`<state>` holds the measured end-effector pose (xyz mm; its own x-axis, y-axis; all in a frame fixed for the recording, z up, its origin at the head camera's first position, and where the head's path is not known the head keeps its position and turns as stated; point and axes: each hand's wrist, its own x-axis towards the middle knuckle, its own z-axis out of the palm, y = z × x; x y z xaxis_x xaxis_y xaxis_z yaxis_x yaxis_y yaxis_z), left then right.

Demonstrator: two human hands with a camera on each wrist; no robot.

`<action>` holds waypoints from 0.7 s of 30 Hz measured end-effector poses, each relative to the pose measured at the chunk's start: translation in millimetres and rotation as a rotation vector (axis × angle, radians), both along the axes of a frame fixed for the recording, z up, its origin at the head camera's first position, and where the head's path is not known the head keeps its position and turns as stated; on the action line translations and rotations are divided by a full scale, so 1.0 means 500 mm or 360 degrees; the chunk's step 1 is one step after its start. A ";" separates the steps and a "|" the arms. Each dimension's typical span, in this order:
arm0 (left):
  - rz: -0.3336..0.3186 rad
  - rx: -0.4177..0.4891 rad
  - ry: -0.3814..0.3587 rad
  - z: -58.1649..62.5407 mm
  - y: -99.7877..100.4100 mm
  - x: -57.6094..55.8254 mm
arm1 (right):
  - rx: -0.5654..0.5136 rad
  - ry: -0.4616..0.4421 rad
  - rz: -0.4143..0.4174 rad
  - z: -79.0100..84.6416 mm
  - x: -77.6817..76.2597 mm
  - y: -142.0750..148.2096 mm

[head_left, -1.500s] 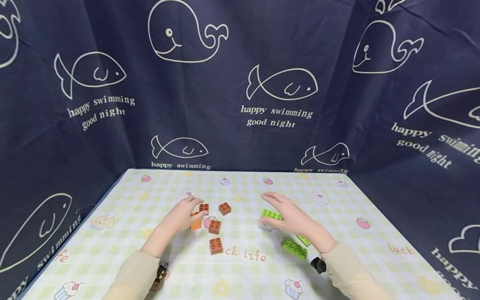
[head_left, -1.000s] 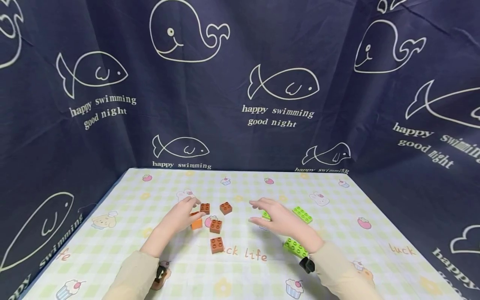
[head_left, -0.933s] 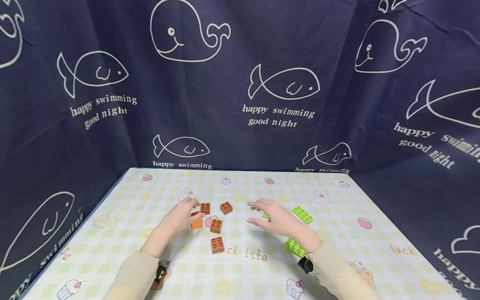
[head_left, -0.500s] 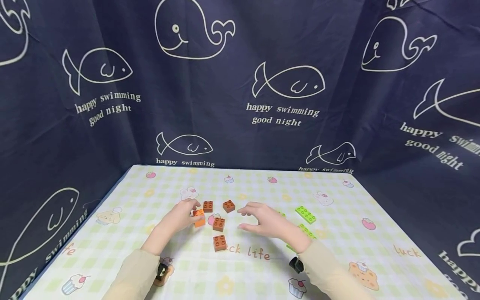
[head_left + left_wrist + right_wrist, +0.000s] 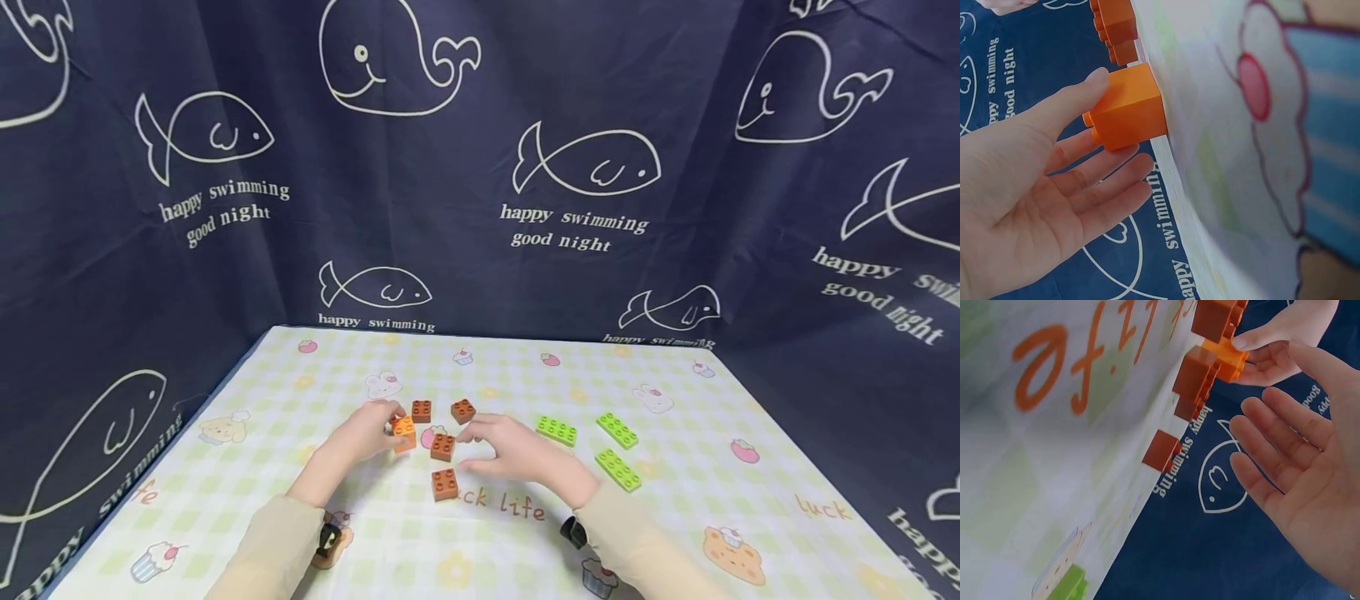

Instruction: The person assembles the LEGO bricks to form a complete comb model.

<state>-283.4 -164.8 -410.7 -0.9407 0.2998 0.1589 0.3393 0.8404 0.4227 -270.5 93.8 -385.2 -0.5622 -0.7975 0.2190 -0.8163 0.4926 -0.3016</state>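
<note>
The left hand (image 5: 367, 431) pinches an orange block (image 5: 405, 435) between thumb and fingers; the left wrist view shows the thumb (image 5: 1075, 100) on one side and fingers on the other, with the block's underside at the checked cloth (image 5: 510, 558) that covers the surface. The right hand (image 5: 513, 450) is released, its fingers loosely bent and spread from the thumb, near a brown block (image 5: 442, 447) that sits to the right of the orange one. Three more brown blocks stand around: one (image 5: 422, 411) just beyond the orange block, another (image 5: 462, 411) set at an angle past the right fingertips, and a last one (image 5: 444, 484) closest to the person. All four have their studs upward. To the right of the right hand lie three longer green blocks, one (image 5: 557, 430) roughly crosswise and two (image 5: 618, 450) slanted, one nearer than the other. Both arms wear beige sleeves (image 5: 270, 537), with a small black device (image 5: 573, 532) under each wrist. Behind the surface hangs a dark blue curtain (image 5: 465, 275) printed with white whales, fish and lettering.
</note>
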 end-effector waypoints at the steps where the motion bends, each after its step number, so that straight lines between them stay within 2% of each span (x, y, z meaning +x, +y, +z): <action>1: 0.0001 -0.0006 -0.0001 0.000 0.001 -0.001 | -0.0001 -0.0011 0.0009 -0.002 -0.001 -0.003; 11: 0.0017 0.0021 -0.0037 0.000 0.008 -0.002 | 0.0126 -0.0096 -0.0039 -0.011 0.006 -0.030; 21: 0.0023 0.0001 -0.0014 -0.002 0.003 -0.002 | 0.0199 -0.0107 0.0003 -0.025 0.005 -0.050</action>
